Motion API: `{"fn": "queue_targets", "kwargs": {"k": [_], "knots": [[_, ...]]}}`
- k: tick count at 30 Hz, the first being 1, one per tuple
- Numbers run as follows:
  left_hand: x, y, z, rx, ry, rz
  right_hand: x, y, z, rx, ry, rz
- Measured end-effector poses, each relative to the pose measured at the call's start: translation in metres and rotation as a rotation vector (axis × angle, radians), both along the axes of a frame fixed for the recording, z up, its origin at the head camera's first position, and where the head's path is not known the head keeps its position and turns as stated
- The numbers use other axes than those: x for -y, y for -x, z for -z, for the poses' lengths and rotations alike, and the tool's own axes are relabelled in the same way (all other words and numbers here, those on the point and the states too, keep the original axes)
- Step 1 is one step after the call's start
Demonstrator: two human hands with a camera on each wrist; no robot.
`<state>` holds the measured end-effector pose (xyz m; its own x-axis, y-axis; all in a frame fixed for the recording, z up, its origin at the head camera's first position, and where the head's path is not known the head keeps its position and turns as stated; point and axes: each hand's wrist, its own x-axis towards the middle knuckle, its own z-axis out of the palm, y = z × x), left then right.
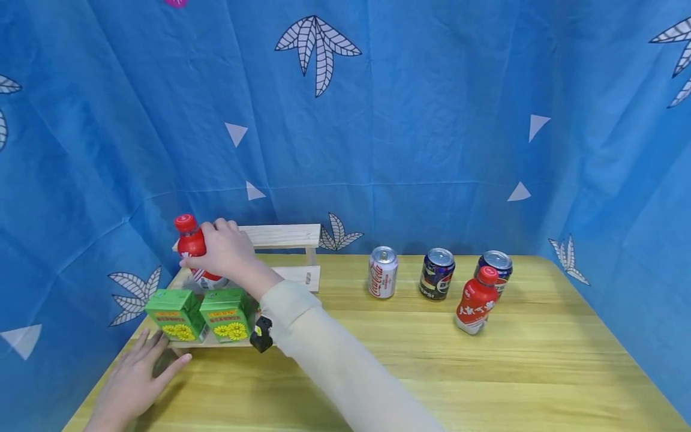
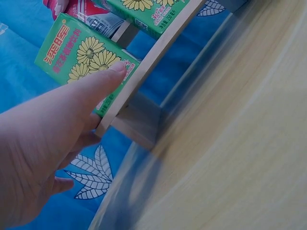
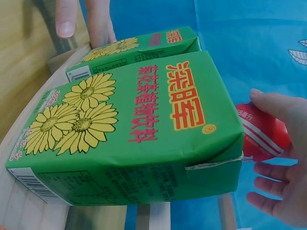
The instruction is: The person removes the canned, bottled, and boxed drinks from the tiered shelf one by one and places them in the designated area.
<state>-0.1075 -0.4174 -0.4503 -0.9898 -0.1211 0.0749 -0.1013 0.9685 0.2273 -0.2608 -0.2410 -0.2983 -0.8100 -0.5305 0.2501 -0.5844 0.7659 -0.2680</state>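
Observation:
In the head view, my right hand [image 1: 224, 249] grips a red drink bottle [image 1: 190, 243] with a red cap, upright over the back left of a small wooden rack [image 1: 286, 235]. The right wrist view shows the fingers around this bottle [image 3: 263, 132], partly hidden by a carton. Two green drink cartons with yellow flowers, the left carton [image 1: 171, 315] and the right carton [image 1: 225, 317], stand side by side on the rack's front shelf. My left hand [image 1: 132, 375] is at the rack's front left corner, fingers loosely extended, thumb near the left carton [image 2: 79, 50]; contact is unclear.
Right of the rack on the wooden table [image 1: 378, 372] stand a white cola can [image 1: 382, 273], a dark Pepsi can [image 1: 437, 274] and another dark can [image 1: 495, 262]. A second red bottle [image 1: 476, 303] stands in front of that last can. A blue curtain [image 1: 405, 120] surrounds the table's back and sides.

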Motion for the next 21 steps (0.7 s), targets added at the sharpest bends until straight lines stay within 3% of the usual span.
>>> {"fn": "queue_targets", "kwargs": {"k": [21], "knots": [[-0.0006,-0.0029,0.0025,0.009,-0.008,-0.019,-0.0096,0.0046,-0.0019,-0.086,0.014,-0.052]]}}
